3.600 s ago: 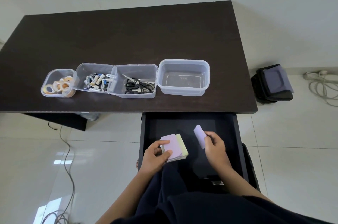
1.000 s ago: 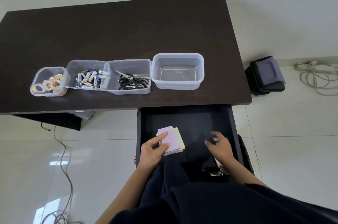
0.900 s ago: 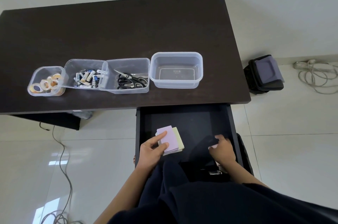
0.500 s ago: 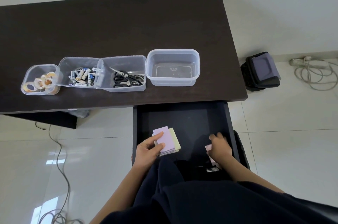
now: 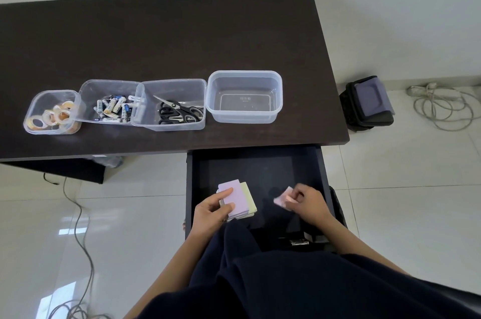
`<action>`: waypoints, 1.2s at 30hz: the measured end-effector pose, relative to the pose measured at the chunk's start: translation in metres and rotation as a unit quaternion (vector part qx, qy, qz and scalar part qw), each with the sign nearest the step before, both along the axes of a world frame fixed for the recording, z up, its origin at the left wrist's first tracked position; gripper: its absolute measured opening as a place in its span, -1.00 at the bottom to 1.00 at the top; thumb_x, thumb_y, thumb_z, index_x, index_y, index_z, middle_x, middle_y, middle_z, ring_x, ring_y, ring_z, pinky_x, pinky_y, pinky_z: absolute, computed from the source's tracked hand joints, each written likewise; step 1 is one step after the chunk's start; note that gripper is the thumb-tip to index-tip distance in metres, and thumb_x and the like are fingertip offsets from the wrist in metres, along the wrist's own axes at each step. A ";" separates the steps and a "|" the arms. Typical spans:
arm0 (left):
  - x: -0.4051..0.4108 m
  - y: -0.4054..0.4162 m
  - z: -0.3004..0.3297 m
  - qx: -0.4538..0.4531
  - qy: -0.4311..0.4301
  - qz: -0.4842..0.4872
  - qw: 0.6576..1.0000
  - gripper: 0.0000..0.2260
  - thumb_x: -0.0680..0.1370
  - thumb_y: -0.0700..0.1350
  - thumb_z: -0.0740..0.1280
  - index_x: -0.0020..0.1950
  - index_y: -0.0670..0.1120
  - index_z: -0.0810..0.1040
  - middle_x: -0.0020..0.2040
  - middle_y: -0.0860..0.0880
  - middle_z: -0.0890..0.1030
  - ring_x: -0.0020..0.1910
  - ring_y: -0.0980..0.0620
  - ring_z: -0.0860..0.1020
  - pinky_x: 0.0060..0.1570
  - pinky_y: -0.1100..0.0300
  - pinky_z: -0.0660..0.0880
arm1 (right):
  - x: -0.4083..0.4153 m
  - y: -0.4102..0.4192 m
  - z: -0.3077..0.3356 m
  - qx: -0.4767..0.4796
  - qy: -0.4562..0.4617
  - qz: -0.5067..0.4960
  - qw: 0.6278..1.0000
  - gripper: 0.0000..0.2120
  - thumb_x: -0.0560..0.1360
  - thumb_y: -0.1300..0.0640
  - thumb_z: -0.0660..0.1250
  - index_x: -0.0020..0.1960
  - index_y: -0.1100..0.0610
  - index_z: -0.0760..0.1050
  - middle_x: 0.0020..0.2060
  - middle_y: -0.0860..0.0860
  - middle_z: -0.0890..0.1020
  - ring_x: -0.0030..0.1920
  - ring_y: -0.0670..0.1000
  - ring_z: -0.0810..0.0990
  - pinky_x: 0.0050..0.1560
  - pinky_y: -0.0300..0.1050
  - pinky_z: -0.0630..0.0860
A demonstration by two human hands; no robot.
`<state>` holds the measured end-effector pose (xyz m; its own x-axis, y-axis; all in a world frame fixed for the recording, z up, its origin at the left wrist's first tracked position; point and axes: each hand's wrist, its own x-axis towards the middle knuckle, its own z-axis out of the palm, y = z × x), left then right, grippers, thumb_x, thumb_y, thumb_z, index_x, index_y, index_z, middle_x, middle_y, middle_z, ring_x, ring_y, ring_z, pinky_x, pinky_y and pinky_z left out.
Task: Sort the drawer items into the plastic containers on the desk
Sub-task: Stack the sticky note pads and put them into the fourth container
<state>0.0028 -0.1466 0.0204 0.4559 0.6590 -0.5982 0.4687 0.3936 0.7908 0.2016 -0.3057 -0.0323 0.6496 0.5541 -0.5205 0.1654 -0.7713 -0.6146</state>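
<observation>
The left hand grips a stack of sticky notes, thumb on top; the right hand pinches a small pink pad. Both hover over the open drawer, below the empty container on the desk.

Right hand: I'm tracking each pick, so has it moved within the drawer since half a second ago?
Yes. The right hand has come away from the drawer's right wall toward the middle, holding a pink notepad.
</observation>
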 end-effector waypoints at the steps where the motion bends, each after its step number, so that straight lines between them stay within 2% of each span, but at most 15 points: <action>1: 0.001 0.000 -0.001 -0.001 -0.001 0.000 1.000 -0.68 0.46 -0.38 0.36 0.16 -0.11 0.59 -0.04 -0.14 0.59 -0.47 0.26 0.49 -0.45 0.44 0.40 | 0.000 0.004 0.005 0.026 0.004 -0.040 0.999 -0.67 0.30 0.03 0.53 -0.30 0.17 0.41 -0.34 0.00 0.52 -0.30 0.01 0.50 -0.31 -0.18 0.38; 3: 0.003 0.000 -0.001 -0.001 -0.003 -0.001 1.000 -0.69 0.46 -0.38 0.36 0.16 -0.13 0.59 -0.05 -0.15 0.59 -0.48 0.26 0.48 -0.46 0.43 0.40 | 0.001 0.013 0.013 0.071 0.011 -0.099 0.992 -0.71 0.32 0.09 0.52 -0.21 0.15 0.41 -0.34 0.04 0.53 -0.29 0.07 0.54 -0.27 -0.08 0.47; 5: 0.005 0.000 -0.001 -0.001 -0.008 -0.004 1.000 -0.69 0.46 -0.38 0.36 0.16 -0.14 0.59 -0.05 -0.15 0.60 -0.48 0.27 0.48 -0.46 0.44 0.40 | 0.000 0.023 0.025 0.124 0.055 -0.158 0.978 -0.65 0.33 0.15 0.52 -0.01 0.09 0.42 -0.22 0.11 0.58 -0.18 0.08 0.60 -0.21 -0.02 0.60; 8: 0.007 0.001 -0.001 -0.002 -0.019 -0.011 1.000 -0.67 0.46 -0.36 0.37 0.16 -0.07 0.58 0.01 -0.15 0.61 -0.36 0.22 0.53 -0.43 0.43 0.42 | -0.006 0.040 0.044 0.198 0.141 -0.216 0.946 -0.51 0.38 0.24 0.47 0.23 0.03 0.39 -0.11 0.17 0.58 -0.09 0.05 0.63 -0.22 -0.08 0.65; 12: 0.009 0.001 -0.002 0.001 -0.039 -0.025 0.999 -0.66 0.46 -0.34 0.39 0.16 -0.01 0.57 0.10 -0.14 0.60 -0.11 0.03 0.57 -0.30 0.38 0.51 | -0.022 0.060 0.067 0.250 0.233 -0.247 0.907 -0.81 0.44 0.27 0.43 0.03 0.14 0.52 0.00 0.14 0.63 -0.02 0.14 0.67 -0.16 -0.08 0.66; 14: 0.009 0.001 -0.004 0.007 -0.048 -0.034 0.998 -0.67 0.46 -0.31 0.40 0.14 0.02 0.58 0.12 -0.13 0.60 -0.04 -0.02 0.59 -0.16 0.24 0.58 | -0.033 0.067 0.071 0.249 0.252 -0.270 0.895 -0.85 0.44 0.26 0.43 -0.03 0.18 0.51 -0.02 0.12 0.63 -0.04 0.08 0.66 -0.16 -0.10 0.66; 16: 0.009 0.001 -0.006 -0.001 -0.060 -0.034 0.998 -0.66 0.45 -0.30 0.41 0.09 0.10 0.60 0.06 -0.12 0.63 -0.03 -0.08 0.59 -0.04 0.05 0.58 | -0.043 0.072 0.070 0.225 0.231 -0.279 0.904 -0.84 0.42 0.25 0.45 -0.06 0.21 0.50 -0.07 0.14 0.63 -0.07 0.04 0.66 -0.13 -0.02 0.66; 19: 0.010 0.002 -0.005 -0.025 -0.080 -0.029 0.996 -0.63 0.42 -0.22 0.44 0.08 0.22 0.61 -0.15 -0.13 0.60 -0.17 -0.10 0.47 -0.09 -0.01 0.46 | -0.051 0.074 0.064 0.187 0.171 -0.235 0.938 -0.82 0.35 0.19 0.51 -0.16 0.19 0.52 -0.17 0.13 0.65 -0.14 0.08 0.67 -0.10 0.11 0.65; 23: 0.009 0.006 -0.005 -0.071 -0.110 -0.002 0.991 -0.61 0.44 -0.24 0.43 0.15 0.17 0.58 -0.03 -0.07 0.68 -0.01 -0.13 0.55 0.12 -0.15 0.47 | -0.049 0.070 0.061 0.175 0.130 -0.188 0.958 -0.79 0.29 0.15 0.55 -0.24 0.16 0.52 -0.24 0.11 0.66 -0.17 0.10 0.67 -0.13 0.09 0.63; 27: 0.010 0.006 -0.002 -0.055 -0.118 -0.022 0.991 -0.54 0.45 -0.23 0.43 0.31 0.07 0.49 0.03 -0.07 0.67 0.01 -0.10 0.56 0.04 -0.06 0.48 | -0.045 0.068 0.067 0.185 0.113 -0.142 0.966 -0.79 0.29 0.13 0.55 -0.25 0.16 0.52 -0.26 0.09 0.64 -0.20 0.06 0.65 -0.19 -0.01 0.61; 30: 0.010 0.007 0.001 -0.046 -0.127 -0.039 0.990 -0.44 0.37 -0.10 0.50 0.34 0.05 0.44 0.15 -0.12 0.63 0.11 -0.10 0.59 0.06 -0.02 0.53 | -0.043 0.066 0.066 0.176 0.120 -0.104 0.972 -0.78 0.30 0.09 0.54 -0.23 0.12 0.52 -0.21 0.04 0.62 -0.14 0.02 0.61 -0.15 -0.14 0.55; 32: 0.011 0.009 0.005 -0.042 -0.138 -0.042 0.989 -0.43 0.37 -0.12 0.50 0.36 0.02 0.43 0.21 -0.14 0.59 0.16 -0.09 0.58 0.06 0.01 0.56 | -0.041 0.065 0.064 0.173 0.137 -0.085 0.972 -0.76 0.31 0.03 0.52 -0.09 0.03 0.53 -0.01 -0.02 0.60 0.07 -0.01 0.56 0.08 -0.06 0.53; 33: 0.011 0.009 0.006 -0.042 -0.143 -0.043 0.988 -0.45 0.36 -0.13 0.47 0.34 0.03 0.45 0.24 -0.14 0.57 0.18 -0.09 0.56 0.08 0.00 0.56 | -0.040 0.064 0.064 0.174 0.156 -0.067 0.970 -0.68 0.35 0.03 0.50 0.06 -0.04 0.50 0.14 -0.05 0.54 0.20 -0.04 0.48 0.22 -0.02 0.47; 35: 0.013 0.009 0.011 -0.037 -0.157 -0.055 0.985 -0.51 0.35 -0.12 0.43 0.26 0.11 0.49 0.25 -0.10 0.57 0.18 -0.06 0.57 0.10 -0.04 0.52 | -0.040 0.063 0.069 0.187 0.208 -0.024 0.960 -0.40 0.44 0.06 0.42 0.38 -0.20 0.25 0.34 -0.12 0.34 0.36 -0.12 0.30 0.34 -0.05 0.37; 36: 0.015 0.008 0.014 -0.035 -0.164 -0.061 0.984 -0.53 0.36 -0.12 0.43 0.24 0.14 0.50 0.26 -0.08 0.57 0.18 -0.03 0.57 0.10 -0.03 0.53 | -0.041 0.063 0.072 0.200 0.235 -0.004 0.951 -0.30 0.48 0.08 0.38 0.45 -0.26 0.09 0.36 -0.14 0.30 0.36 -0.16 0.29 0.31 -0.13 0.37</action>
